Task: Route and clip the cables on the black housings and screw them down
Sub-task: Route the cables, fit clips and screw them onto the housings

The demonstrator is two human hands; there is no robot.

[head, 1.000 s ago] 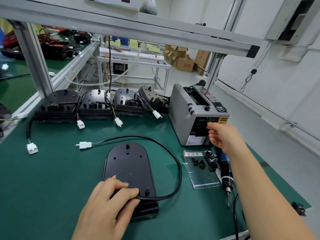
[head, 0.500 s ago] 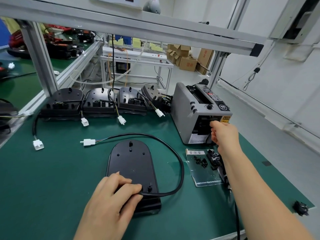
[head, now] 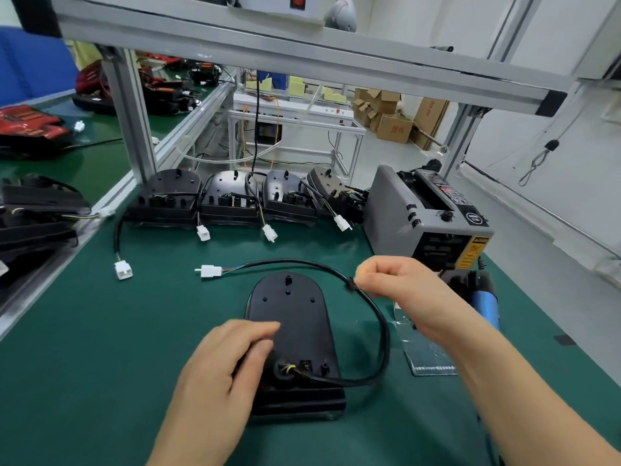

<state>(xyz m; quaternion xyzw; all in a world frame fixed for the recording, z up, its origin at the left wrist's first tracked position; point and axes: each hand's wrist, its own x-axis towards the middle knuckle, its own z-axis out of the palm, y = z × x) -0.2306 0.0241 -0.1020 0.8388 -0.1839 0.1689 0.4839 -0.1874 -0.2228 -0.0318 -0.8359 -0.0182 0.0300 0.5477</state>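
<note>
The left hand (head: 221,371) rests, fingers relaxed, on the near black housing (head: 295,317). The right hand (head: 400,290) pinches the housing's cable (head: 387,344) on the loop's far side.

Our left hand (head: 221,375) covers the near-left part of the flat black oval plastic housing (head: 295,314). Right of the housing, our right hand (head: 406,290) hides much of the clear plastic bag (head: 430,354) and the blue-bodied screwdriver (head: 485,302). Its blurred fingertips (head: 363,271) meet the black round cable (head: 383,327) at a small dark lump (head: 349,284). We cannot tell what the lump is, nor whether they pinch it.
</note>
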